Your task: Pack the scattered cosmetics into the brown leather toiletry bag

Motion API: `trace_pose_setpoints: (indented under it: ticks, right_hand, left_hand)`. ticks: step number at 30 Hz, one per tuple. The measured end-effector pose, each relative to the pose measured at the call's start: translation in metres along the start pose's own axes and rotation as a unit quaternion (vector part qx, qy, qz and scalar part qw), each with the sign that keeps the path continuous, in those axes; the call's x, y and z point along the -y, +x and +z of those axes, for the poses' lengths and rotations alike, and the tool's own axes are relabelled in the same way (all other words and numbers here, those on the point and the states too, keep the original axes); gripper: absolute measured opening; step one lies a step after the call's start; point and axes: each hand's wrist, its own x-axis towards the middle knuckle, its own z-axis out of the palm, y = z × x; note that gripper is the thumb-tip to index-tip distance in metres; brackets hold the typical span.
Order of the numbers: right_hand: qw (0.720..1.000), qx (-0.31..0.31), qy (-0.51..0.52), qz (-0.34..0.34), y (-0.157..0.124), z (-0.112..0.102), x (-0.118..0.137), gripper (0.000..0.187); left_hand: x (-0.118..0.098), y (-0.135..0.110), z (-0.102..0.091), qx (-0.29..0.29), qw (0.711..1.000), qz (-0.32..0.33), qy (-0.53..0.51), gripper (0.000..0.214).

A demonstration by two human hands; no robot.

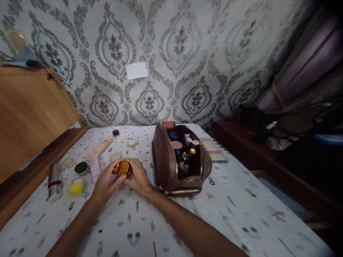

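Between my left hand [105, 180] and my right hand [139, 177] is a small round jar [122, 167] with a shiny gold-amber top and a dark red side. Fingers of both hands wrap its sides. Just right of my right hand stands a brown leather cosmetics bag [163, 167], unzipped at the top. Bottles, a pink round item and a dark blue one show inside it. Close to my left hand lie a pale lilac tube [95, 170] and a longer peach tube [99, 149]. A pale item [115, 156] behind the jar is partly hidden.
On the patterned white cloth [160, 228], left of my hands, are a silver cylinder [55, 182], a yellow-based container [76, 187], a dark-lidded jar [81, 168] and several small pots. A wooden cabinet [34, 117] borders the left; a dark red ledge [241, 146] runs along the right.
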Motion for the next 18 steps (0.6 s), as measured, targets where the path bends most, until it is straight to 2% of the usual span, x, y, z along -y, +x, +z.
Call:
trace_pose_setpoints:
  ticks: [9, 18]
  right_hand:
    - [0.988, -0.055, 0.105, 0.104, 0.0024, 0.0012, -0.0021, 0.053]
    - [0.984, -0.060, 0.114, 0.122, 0.0025, -0.0001, 0.0056, 0.050]
  left_hand:
    - [-0.0006, 0.0000, -0.0068, 0.019, 0.999, 0.005, -0.026, 0.057]
    - [0.0007, -0.0014, -0.0062, 0.008, 1.000, 0.016, -0.018, 0.048]
